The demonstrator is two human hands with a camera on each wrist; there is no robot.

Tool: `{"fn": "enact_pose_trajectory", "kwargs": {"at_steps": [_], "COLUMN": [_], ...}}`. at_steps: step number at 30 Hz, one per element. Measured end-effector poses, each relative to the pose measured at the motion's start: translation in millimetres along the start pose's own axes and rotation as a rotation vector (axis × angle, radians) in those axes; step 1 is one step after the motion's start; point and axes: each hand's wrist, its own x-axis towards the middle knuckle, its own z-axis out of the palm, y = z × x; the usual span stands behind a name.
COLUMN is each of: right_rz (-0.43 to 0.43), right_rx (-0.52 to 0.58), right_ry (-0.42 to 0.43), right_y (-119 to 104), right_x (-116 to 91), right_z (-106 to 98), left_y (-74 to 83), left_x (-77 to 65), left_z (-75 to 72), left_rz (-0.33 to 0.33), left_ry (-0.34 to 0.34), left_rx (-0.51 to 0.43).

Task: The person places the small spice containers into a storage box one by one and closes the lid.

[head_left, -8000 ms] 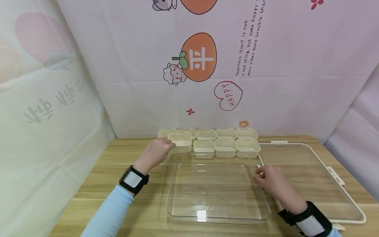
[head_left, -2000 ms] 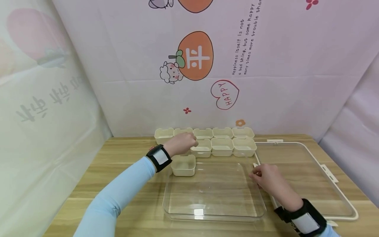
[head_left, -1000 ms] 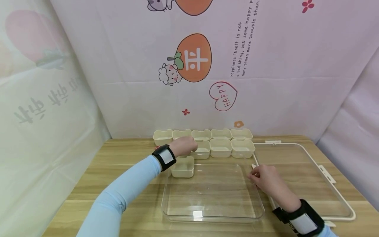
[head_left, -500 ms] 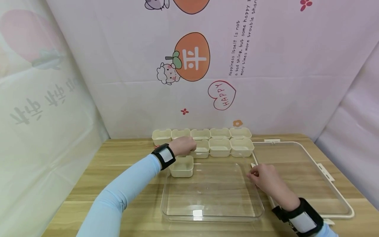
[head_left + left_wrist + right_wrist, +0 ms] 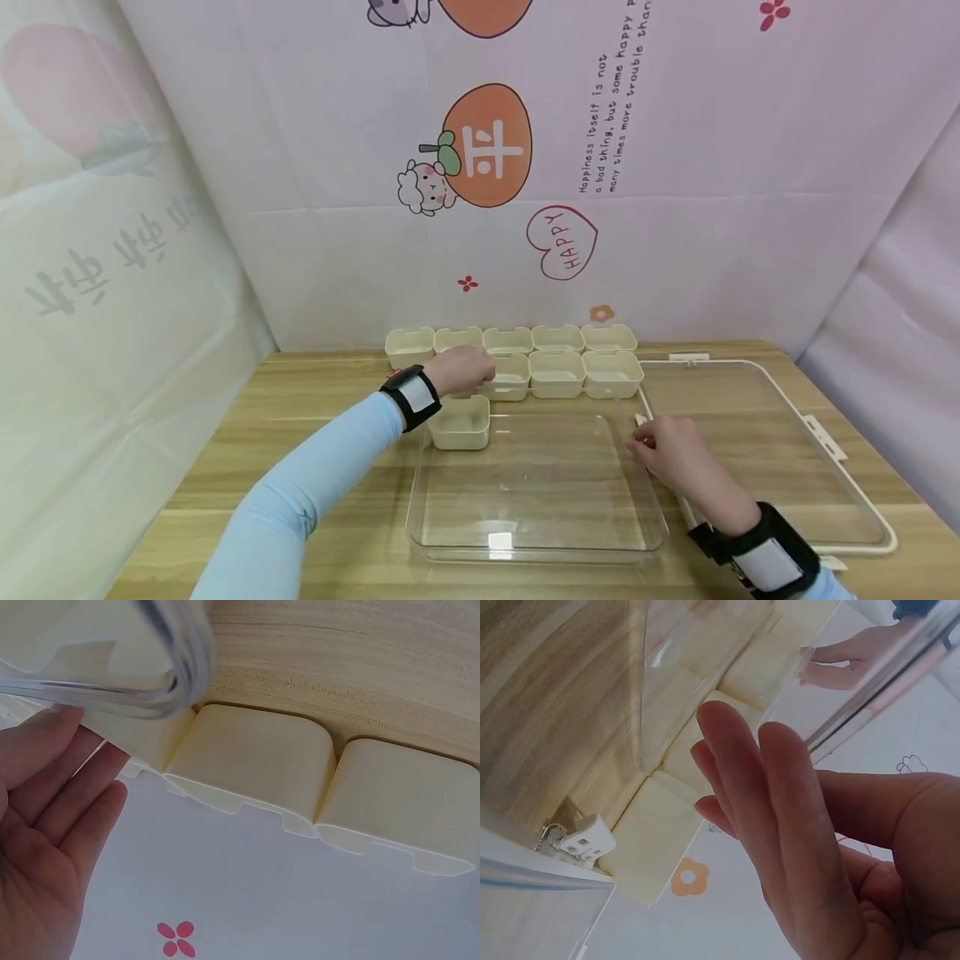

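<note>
My left hand [image 5: 461,370] reaches over to the small cream containers at the back, and its thumb and fingers pinch the rim of a front-row cream container [image 5: 510,379]. In the left wrist view its fingertips lie against a cream wall behind the clear corner. A single cream container [image 5: 461,429] stands at the back left corner of the clear plastic bin [image 5: 536,550]. On the bin's right side, my right hand [image 5: 675,450] pinches the rim between thumb and index finger; in the right wrist view the clear edge runs in behind those fingers [image 5: 784,750].
More cream containers [image 5: 609,337] stand in two rows along the back cloth. To the right lies a clear lid [image 5: 787,458] with a white frame and white clips [image 5: 825,437], partly under the right forearm. A printed cloth [image 5: 337,275] walls off the wooden table.
Since the earliest frame, one cream container has gone from the left hand to the bin's back left corner. The left hand has moved right to another. Over the last second the hands barely move.
</note>
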Motion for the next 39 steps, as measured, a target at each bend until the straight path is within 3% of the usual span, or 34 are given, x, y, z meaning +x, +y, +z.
{"fn": "enact_pose_trajectory", "kwargs": {"at_steps": [6,16,24,33,39], "right_rz": [0.003,0.004,0.005,0.022,0.015], "right_rx": [-0.01,-0.009,-0.022,0.01,0.015], "right_ry": [0.005,-0.004,-0.011,-0.027,-0.006], "right_y": [-0.9,-1.6,-0.7,-1.9,-0.9], "right_x": [0.2,1.0,1.3,-0.9,-1.0], "right_z": [-0.3,1.6,1.1,0.5,0.9], "left_y": [-1.6,0.9,1.4,3.7,7.6], "left_x": [-2.0,-18.2,-28.6,-34.9,-36.9], "left_z": [-0.4,-12.4,-17.9,-21.1,-22.2], "left_rz": [-0.013,-0.002,0.055,0.072,0.12], "left_ry": [0.011,0.042,0.152,0.234,0.271], "left_rx": [0.073,0.199,0.335,0.389,0.425]}}
